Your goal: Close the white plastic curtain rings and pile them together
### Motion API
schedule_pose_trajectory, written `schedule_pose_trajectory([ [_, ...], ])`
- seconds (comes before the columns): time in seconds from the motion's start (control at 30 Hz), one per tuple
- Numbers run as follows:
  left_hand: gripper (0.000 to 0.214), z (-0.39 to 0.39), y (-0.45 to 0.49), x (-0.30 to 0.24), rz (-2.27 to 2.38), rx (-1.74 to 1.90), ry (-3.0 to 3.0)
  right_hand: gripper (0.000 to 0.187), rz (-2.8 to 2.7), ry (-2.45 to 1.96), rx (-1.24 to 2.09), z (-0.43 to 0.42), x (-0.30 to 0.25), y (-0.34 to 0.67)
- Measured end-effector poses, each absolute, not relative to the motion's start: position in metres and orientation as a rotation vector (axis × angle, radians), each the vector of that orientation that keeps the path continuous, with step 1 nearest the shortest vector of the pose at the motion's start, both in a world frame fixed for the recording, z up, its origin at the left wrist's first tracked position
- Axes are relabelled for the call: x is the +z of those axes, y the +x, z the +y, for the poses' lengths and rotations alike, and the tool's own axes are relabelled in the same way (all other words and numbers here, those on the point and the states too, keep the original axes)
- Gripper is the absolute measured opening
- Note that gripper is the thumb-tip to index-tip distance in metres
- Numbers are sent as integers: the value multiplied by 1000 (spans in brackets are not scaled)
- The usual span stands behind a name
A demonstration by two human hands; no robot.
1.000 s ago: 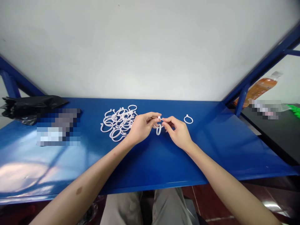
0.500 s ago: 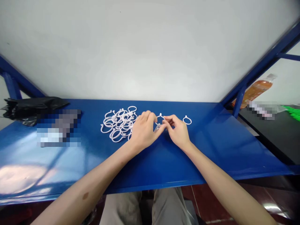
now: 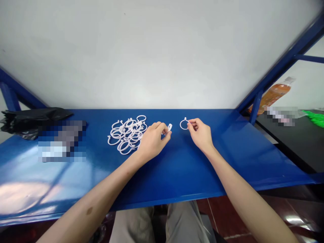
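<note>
A pile of several white plastic rings (image 3: 127,133) lies on the blue shelf (image 3: 177,168). My left hand (image 3: 152,141) rests just right of the pile, its fingers closed on a small white ring (image 3: 169,127). My right hand (image 3: 201,133) is a little further right, thumb and forefinger pinched on another white ring (image 3: 184,124), which it holds just above the shelf. The two hands are apart, with bare blue shelf between them.
A black plastic bag (image 3: 30,118) lies at the shelf's far left, next to a blurred patch (image 3: 62,140). Blue frame struts (image 3: 278,67) rise at the right. Beyond them stand an orange drink bottle (image 3: 274,94) and something green (image 3: 315,118). A white wall backs the shelf.
The hands were together at the middle, working the rings between them. They have separated: the right hand moved right with one ring, while the left stayed with the other.
</note>
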State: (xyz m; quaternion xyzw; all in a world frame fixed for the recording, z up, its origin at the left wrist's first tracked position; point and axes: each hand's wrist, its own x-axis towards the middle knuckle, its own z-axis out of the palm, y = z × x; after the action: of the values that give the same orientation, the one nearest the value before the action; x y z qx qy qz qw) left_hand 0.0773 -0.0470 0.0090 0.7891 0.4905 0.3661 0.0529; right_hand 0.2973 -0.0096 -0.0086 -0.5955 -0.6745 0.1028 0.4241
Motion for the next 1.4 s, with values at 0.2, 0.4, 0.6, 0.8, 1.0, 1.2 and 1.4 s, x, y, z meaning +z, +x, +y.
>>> schedule_pose_trajectory([
  [0.2, 13, -42, 73, 6, 1545, 1022, 2558, 22, -1642, -1830, -82, -1, 1, 334],
  [0.4, 15, -40, 70, 4, 1574, 917, 2753, 22, -1532, -1974, -90, 0, 2, 344],
  [0.6, 15, -39, 69, 1, 1537, 883, 2808, 21, -1536, -1998, -102, 4, -3, 348],
  [0.8, 16, -40, 70, 2, 1474, 879, 2874, 24, -1671, -1671, -107, -3, 2, 331],
  [1.0, 21, -43, 72, 4, 1311, 895, 3044, 26, -1816, -1148, 709, -29, 3, 281],
  [1.2, 21, -44, 75, 5, 1255, 986, 3132, 20, -1693, -1041, 845, -38, -5, 262],
  [1.4, 24, -45, 78, 6, 1512, 1360, 2790, 18, -1695, -1077, 654, -33, -6, 270],
])
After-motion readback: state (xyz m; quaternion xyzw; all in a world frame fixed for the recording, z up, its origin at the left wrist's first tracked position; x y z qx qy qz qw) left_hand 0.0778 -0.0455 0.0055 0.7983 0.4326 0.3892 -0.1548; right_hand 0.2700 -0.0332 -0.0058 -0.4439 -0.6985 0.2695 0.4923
